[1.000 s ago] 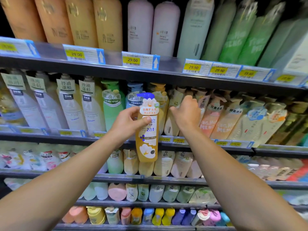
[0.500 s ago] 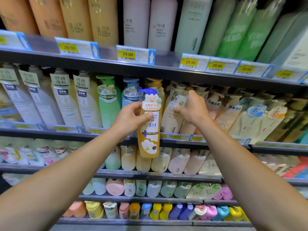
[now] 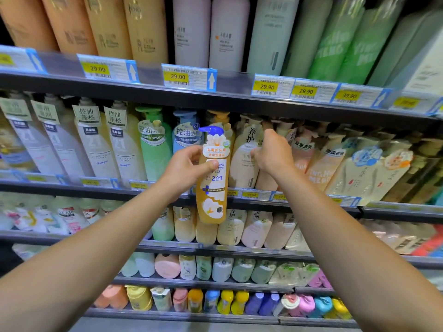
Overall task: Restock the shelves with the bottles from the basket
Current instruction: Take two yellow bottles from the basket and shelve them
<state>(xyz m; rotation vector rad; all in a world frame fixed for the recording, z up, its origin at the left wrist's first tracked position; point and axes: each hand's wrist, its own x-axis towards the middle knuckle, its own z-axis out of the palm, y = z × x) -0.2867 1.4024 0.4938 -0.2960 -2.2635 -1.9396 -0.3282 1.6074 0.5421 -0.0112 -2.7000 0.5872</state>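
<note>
Right now your left hand (image 3: 185,170) grips the amber pump bottle (image 3: 212,188), labelled "2合1", upright before the second shelf (image 3: 72,188). Your right hand (image 3: 273,153) curls around a cream bottle (image 3: 244,159) marked "养护", under 29.90 tags (image 3: 267,87).

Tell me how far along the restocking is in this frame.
Done: cannot tell; the basket is out of view. In hand: the left hand grips an amber pump bottle with a blue pump head, held in front of the second shelf's edge, not yet on it. The right hand grips a cream pump bottle standing there, perhaps making room. Left: setting the amber bottle in.
</note>
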